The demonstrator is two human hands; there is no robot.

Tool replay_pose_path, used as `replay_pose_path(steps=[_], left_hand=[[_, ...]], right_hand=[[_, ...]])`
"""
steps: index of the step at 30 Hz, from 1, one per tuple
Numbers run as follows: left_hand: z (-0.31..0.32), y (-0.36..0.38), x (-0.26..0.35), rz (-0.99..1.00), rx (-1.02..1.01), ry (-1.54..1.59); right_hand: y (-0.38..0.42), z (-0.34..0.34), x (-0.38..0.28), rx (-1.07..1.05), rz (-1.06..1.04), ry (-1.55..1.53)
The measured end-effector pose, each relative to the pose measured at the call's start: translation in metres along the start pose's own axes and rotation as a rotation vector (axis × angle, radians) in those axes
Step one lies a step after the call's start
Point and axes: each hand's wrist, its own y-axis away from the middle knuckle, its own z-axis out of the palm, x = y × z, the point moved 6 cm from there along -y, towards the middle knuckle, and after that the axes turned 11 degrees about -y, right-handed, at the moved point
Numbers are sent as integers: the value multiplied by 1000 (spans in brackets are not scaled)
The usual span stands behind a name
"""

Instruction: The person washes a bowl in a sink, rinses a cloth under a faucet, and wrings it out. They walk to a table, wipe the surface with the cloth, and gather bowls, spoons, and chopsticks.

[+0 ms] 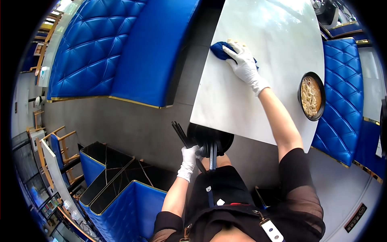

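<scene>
Right hand [244, 66], white glove, pressed flat on a blue cloth [219, 50] at 12 o'clock in frame, on the near-left edge area of the white bench [242, 105]. Fingers spread wide over the cloth, pinning it to the surface, not pinching.

Left hand [189, 155], also gloved, down at 6 o'clock below the bench edge, fingers curled around a stack of black bowls [211, 139] with dark chopsticks [180, 133] sticking out toward 10 o'clock.

Bowl of noodles [311, 97] sits at 3 o'clock on the bench, well apart from the cloth, untouched.

Progress, as a judgement: some dishes look already collected into the left hand; wiping is under way at the bench's left side. Most of the surface and the noodle bowl seem left to deal with. Cannot tell which parts are already wiped, glare hides it.

Blue padded seats [121, 48] at 10 o'clock.
</scene>
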Motion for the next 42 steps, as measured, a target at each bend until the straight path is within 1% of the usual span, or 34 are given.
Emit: replay_pose_path(steps=[1, 3, 5, 7, 9, 10, 12, 13, 14, 15, 16, 17, 18, 19, 21, 23, 24, 25, 27, 29, 30, 31, 33, 35, 36, 39, 40, 41, 42], left_hand=[[-2, -2, -1, -6, 9, 4], [-5, -3, -7, -12, -17, 7], [-8, -6, -10, -7, -36, -7], [-8, -4, -9, -10, -18, 33], [-8, 3, 1, -21, -10, 21], [-9, 2, 2, -12, -2, 31], [-11, -5, -3, -2, 32, -9], [-12, -8, -5, 14, 14, -39], [-11, -8, -3, 14, 22, -56], [-10, -8, -2, 12, 40, -67], [-12, -10, -6, 10, 19, -63], [-13, -13, -9, 11, -1, -57], [-13, -14, -10, 16, -21, -68], [-12, -13, -10, 15, -14, -74], [-9, -11, -7, 3, 9, -70], [-9, -14, -13, 2, -20, -39], [-8, -14, -16, -13, -25, -42], [-8, -14, -16, -26, -32, -49], [-8, -14, -14, -17, -27, -68], [-11, -12, -10, -11, -16, -89], [-11, -12, -9, -4, -25, -101], [-9, -12, -12, -5, -34, -114], [-10, -17, -17, -7, -40, -122], [-12, -21, -22, -4, -44, -130], [-13, -22, -23, -2, -22, -168], [-12, -19, -24, -7, -21, -127], [-12, -18, -24, -12, -22, -109], [-11, -17, -20, -2, -24, -109], [-10, -16, -18, -9, -26, -113]], right_hand=[[-3, 10, -6, 41, -17, -100], [7, 25, -42, -44, -147, -238], [47, 26, -88, -143, -248, -386], [88, 14, -137, -344, -276, -497], [138, 14, -145, -529, -221, -495], [131, 5, -138, -521, -222, -479], [104, -33, -115, -278, -75, -756], [80, -45, -88, -185, -110, -688], [55, -52, -53, -37, -87, -676], [27, -57, -20, 42, 28, -683], [-7, -66, -8, 51, 6, -685], [-25, -55, 23, 188, -14, -327], [-32, -32, 39, 200, 25, -242], [-28, -10, 32, 136, 37, -75], [-14, 10, -7, 132, -178, -24], [14, 20, -59, -104, -259, -137], [29, 22, -82, -182, -289, -171], [47, 24, -102, -257, -317, -204], [77, 21, -134, -333, -341, -282], [102, 19, -147, -471, -236, -465], [110, 20, -140, -403, -175, -546], [95, 8, -130, -285, -166, -621], [46, -13, -103, -224, -94, -578], [15, 12, -72, -173, -64, -354], [11, 18, -78, -237, -90, -285], [49, 27, -127, -190, -364, -273], [67, 41, -134, -268, -361, -326], [72, 45, -138, -308, -316, -275], [65, 43, -129, -238, -338, -215]])
